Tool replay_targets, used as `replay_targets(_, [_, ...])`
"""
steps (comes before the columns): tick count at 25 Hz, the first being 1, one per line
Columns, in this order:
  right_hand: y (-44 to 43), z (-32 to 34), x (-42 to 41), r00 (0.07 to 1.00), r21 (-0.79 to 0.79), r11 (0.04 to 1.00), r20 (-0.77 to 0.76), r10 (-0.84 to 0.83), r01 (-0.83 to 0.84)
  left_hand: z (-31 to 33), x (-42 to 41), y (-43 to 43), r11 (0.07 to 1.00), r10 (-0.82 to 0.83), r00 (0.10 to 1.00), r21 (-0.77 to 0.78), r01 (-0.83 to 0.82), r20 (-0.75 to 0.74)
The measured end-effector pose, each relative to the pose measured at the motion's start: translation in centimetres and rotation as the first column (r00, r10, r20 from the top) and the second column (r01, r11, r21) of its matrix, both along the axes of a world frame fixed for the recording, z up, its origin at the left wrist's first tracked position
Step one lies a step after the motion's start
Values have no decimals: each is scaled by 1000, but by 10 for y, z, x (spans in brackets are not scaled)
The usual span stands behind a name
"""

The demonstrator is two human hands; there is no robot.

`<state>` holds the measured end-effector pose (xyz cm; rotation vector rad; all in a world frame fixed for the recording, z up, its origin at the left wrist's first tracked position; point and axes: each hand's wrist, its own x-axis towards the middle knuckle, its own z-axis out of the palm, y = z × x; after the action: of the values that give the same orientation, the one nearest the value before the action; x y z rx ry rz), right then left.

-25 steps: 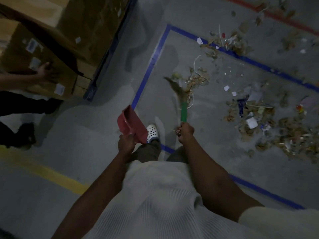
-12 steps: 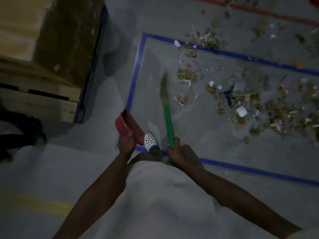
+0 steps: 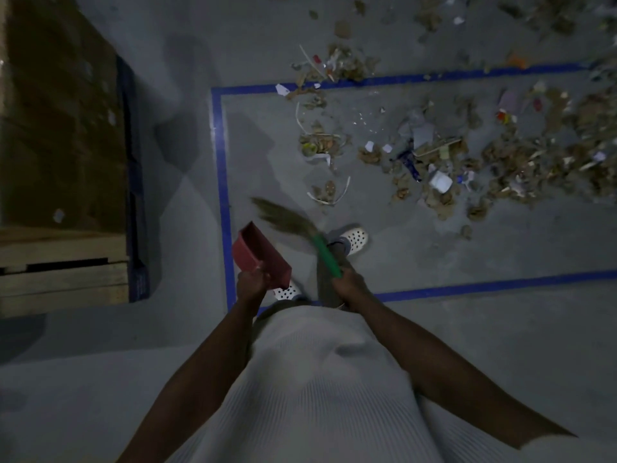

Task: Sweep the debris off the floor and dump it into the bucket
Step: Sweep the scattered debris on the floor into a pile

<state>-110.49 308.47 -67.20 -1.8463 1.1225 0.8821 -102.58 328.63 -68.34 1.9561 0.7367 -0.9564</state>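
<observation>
Left hand (image 3: 250, 285) grips a red dustpan (image 3: 258, 255), right hand (image 3: 349, 286) grips a green-handled broom (image 3: 325, 253)
Bristles blur above the floor (image 3: 467, 329); debris (image 3: 434, 162) lies scattered toward the floor's far right, across the blue tape (image 3: 220, 182); stickers on the dim boxes (image 3: 60, 128) are unreadable

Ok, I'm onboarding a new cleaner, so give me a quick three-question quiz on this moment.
1. True or false: the left hand holds the red dustpan.
2. The broom handle in the right hand is: A green, B yellow, C black.
3. Fill in: the taped rectangle around much of the debris is ___.
Key: 1 true; 2 A; 3 blue.
</observation>
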Motion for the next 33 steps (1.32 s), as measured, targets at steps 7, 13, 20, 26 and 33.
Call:
replay_targets(7, [-119,-20,50,909,-116,905,-23,-415,410,-1,59,-69,987,-140,989,85,136,46])
replay_targets(13, [-223,-17,82,584,-56,581,79,-808,812,-2,106,-165,957,-265,964,125,262,6])
replay_targets(20, [-255,-1,104,596,-83,590,144,-790,803,-13,142,-254,881,-468,882,103,461,59])
replay_targets(26, [-196,14,126,851,-31,861,177,-495,508,-17,165,-269,923,-383,921,75,378,67])
replay_targets(33, [-142,37,134,985,77,991,122,-120,111,-8,174,-205,959,-242,969,161,233,41])
